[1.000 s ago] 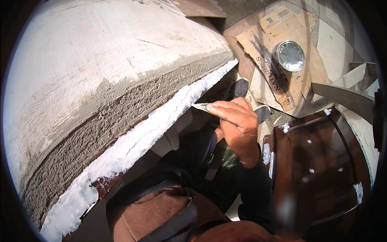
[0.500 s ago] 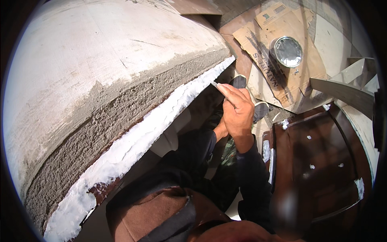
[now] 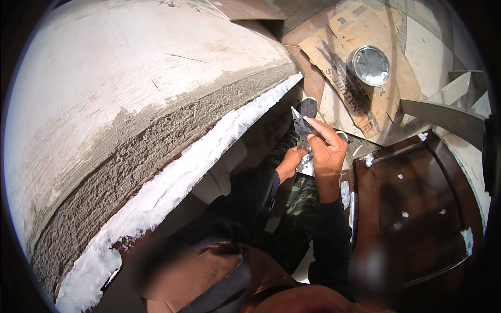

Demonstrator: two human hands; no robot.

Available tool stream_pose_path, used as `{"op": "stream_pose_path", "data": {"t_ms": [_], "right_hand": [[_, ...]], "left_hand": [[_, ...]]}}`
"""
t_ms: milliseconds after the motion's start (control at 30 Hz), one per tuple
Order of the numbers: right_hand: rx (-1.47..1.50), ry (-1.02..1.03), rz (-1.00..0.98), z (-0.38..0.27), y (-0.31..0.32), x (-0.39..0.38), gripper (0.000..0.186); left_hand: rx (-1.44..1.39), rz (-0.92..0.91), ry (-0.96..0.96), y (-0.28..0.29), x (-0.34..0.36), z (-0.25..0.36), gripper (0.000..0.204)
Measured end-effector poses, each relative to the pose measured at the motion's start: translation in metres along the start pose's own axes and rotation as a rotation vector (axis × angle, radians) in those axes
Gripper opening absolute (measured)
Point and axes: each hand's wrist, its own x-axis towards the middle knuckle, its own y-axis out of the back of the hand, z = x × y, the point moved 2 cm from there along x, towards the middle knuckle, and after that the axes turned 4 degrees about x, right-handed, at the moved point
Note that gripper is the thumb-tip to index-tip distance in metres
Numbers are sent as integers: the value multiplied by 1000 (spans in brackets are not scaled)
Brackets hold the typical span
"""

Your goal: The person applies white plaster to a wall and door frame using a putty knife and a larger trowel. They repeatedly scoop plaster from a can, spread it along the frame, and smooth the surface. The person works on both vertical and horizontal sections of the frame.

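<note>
My right hand (image 3: 329, 154) grips a thin metal putty knife (image 3: 299, 123), its blade pointing away from me and smeared with white filler. Just below, my left hand (image 3: 290, 164) pinches the edge of a second flat metal blade (image 3: 307, 166) that carries more white filler. The two tools are close together or touching; I cannot tell which. To the left, a thick band of white filler (image 3: 209, 151) runs along the edge of a large curved panel (image 3: 172, 47). Beside the band is a strip of rough grey mortar (image 3: 135, 148).
An open round tin (image 3: 371, 65) stands on flattened cardboard (image 3: 323, 55) at the far right. Nearer, a dark brown glossy panel (image 3: 417, 198) bears white filler spots. A curved grey piece (image 3: 443, 115) juts in at the right. My shoes (image 3: 309, 106) are beneath my hands.
My right hand has drawn the putty knife off the white band, toward me and right. The blade in my left hand, hidden before, now shows beneath it.
</note>
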Motion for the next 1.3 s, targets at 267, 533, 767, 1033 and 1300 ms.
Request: {"op": "stream_pose_path", "data": {"t_ms": [267,533,767,1033,1300], "right_hand": [[-36,25,52,32,-28,-5,39],[-345,303,57,12,-63,-31,50],[-449,105,28,31,-36,11,39],[-266,154,-198,-5,-25,12,42],[-203,134,83,18,-67,-15,45]], "left_hand": [[-67,-82,44,-7,5,-12,23],[-104,-121,49,-9,8,-24,23],[-108,-142,47,-12,13,-28,23],[-125,-150,58,-9,10,-35,23],[-110,-157,68,-6,7,-38,23]]}}
